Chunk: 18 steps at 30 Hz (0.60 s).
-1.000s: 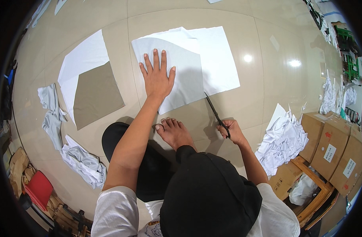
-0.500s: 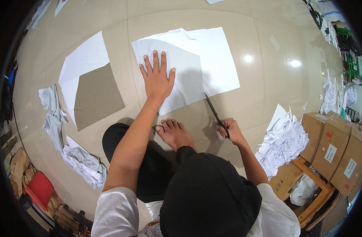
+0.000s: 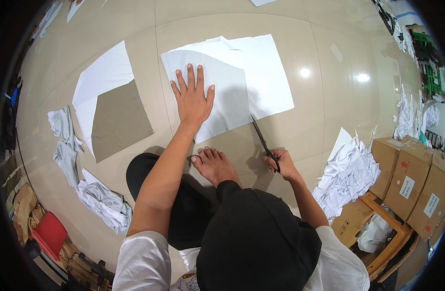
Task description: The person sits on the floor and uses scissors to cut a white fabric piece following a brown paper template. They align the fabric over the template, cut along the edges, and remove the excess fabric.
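My left hand [image 3: 192, 104] lies flat with fingers spread on a pale grey sheet [image 3: 225, 104], apparently fabric, which overlaps a white sheet [image 3: 271, 68] on the floor. My right hand [image 3: 282, 162] grips long black scissors [image 3: 262, 140], whose tips are at the lower edge of the sheets, near the grey piece's lower right corner. My bare foot [image 3: 212, 165] is just below the sheets, between my two arms. To the left lie another white piece [image 3: 103, 68] and an olive-brown piece [image 3: 120, 121] partly over it.
Crumpled pale cloth [image 3: 103, 201] lies at lower left, near a red object [image 3: 50, 233]. At right are a heap of white scraps [image 3: 346, 177], stacked cardboard boxes [image 3: 407, 184] and a wooden frame [image 3: 392, 242]. More scraps [image 3: 404, 111] and green items [image 3: 428, 77] line the right edge.
My right hand and the scissor handles have shifted very slightly left and down. The sheets sit a little lower in the picture; my left hand remains spread on them.
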Available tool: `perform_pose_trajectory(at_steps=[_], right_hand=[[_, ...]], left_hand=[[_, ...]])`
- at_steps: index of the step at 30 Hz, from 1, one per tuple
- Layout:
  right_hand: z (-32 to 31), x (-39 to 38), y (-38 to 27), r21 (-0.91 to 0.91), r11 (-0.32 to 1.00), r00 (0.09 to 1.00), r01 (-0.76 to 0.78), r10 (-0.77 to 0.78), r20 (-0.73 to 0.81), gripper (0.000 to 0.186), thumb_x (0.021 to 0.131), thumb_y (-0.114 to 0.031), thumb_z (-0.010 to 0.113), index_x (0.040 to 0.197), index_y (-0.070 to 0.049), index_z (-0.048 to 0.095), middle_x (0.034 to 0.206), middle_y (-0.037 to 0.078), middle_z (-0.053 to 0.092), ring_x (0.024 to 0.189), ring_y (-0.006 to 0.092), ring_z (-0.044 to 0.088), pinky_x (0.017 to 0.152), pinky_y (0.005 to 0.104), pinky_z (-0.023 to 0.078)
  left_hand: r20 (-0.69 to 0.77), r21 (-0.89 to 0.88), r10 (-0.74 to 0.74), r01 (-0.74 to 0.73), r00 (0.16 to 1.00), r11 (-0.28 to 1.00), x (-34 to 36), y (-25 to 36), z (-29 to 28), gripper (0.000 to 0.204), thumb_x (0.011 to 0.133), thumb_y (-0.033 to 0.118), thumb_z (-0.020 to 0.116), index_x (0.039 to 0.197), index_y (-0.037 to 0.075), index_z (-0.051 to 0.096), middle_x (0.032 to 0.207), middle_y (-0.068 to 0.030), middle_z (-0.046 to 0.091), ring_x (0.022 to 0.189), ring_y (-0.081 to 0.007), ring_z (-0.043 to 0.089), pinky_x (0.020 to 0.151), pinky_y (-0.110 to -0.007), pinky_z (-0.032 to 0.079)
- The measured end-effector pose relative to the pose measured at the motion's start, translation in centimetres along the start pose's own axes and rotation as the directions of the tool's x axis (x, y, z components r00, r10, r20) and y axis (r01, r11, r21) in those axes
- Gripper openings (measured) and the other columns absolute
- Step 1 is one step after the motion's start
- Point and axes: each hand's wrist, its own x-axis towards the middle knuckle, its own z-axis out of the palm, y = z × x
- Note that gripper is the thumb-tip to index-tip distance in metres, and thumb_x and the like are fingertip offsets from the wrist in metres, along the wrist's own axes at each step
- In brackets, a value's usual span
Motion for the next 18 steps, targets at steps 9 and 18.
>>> perform_pose_trajectory(at_steps=[9,18], right_hand=[[1.9,0.3,-0.4,0.052,0.998,0.998,0.022,-0.019,-0.057,0.031,0.102,-0.025,0.084,0.083,-0.005,0.07,0.07,-0.002,0.062,0.06,0.008,0.057,0.055,0.0284,0.044],[3.4,0.5,-1.2,0.082,0.996,0.995,0.018,-0.01,-0.094,0.034,0.103,-0.028,0.083,0.082,-0.005,0.069,0.069,-0.002,0.063,0.059,0.0063,0.056,0.054,0.0275,0.044]], left_hand=[[0.003,-0.005,-0.005,0.005,1.0,1.0,0.0,0.2,-0.1,0.077,0.116,0.052,0.047,0.181,0.014,0.031,0.188,-0.0203,0.023,0.171,-0.0548,0.012,0.137,-0.071,0.007],[0.008,0.007,-0.011,0.01,1.0,1.0,0.0,0.1,-0.1,0.077,0.116,0.052,0.047,0.181,0.014,0.031,0.188,-0.0195,0.022,0.172,-0.0543,0.012,0.137,-0.071,0.007]])
